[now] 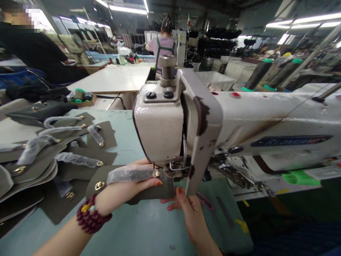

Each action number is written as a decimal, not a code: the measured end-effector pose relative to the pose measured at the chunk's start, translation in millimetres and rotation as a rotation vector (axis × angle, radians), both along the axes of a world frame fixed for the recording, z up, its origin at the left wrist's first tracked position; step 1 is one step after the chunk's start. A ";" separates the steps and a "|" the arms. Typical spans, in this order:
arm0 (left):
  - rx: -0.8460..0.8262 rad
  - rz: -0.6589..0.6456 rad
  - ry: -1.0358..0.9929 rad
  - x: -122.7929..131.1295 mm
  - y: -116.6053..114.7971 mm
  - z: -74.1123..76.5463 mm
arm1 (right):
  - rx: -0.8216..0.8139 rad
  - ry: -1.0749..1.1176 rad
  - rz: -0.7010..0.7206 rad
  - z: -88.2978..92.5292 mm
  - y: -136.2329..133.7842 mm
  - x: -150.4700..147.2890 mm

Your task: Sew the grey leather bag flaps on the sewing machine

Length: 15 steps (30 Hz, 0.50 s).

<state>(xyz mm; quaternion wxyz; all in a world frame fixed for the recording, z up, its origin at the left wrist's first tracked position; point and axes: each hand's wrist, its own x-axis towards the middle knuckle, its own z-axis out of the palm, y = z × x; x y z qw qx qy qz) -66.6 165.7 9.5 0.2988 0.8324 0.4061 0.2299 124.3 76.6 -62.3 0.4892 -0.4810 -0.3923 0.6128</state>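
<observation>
We can't make out the needle below the sewing machine head [160,124]. Left hand [135,188] spread on the grey-brown panel [160,192] there, partly masked by its plastic-wrapped handle [130,175]; right hand [189,209] at near-right corner, grip unclear. Loose panels [77,172] crowd the bench's [133,224] left. Long axis left–right, rounded end left.

Long blue nameplate [291,141] on side of off-white sewing machine [237,115]: single line of pale slanted capitals, apparently starting "RLON", remaining letters too blurred to read.
</observation>
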 end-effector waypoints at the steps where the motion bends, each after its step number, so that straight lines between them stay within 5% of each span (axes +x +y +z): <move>1: -0.030 0.001 0.010 1.5 -1.1 5.9 | 0.001 0.006 -0.002 -0.1 -0.1 0.2; 6: -0.128 0.027 0.067 8.5 -5.7 27.7 | 0.086 -0.113 0.016 10.3 2.5 -0.5; 15: -0.086 0.045 0.168 7.7 -5.3 25.5 | 0.156 -0.319 -0.066 2.9 9.4 -9.5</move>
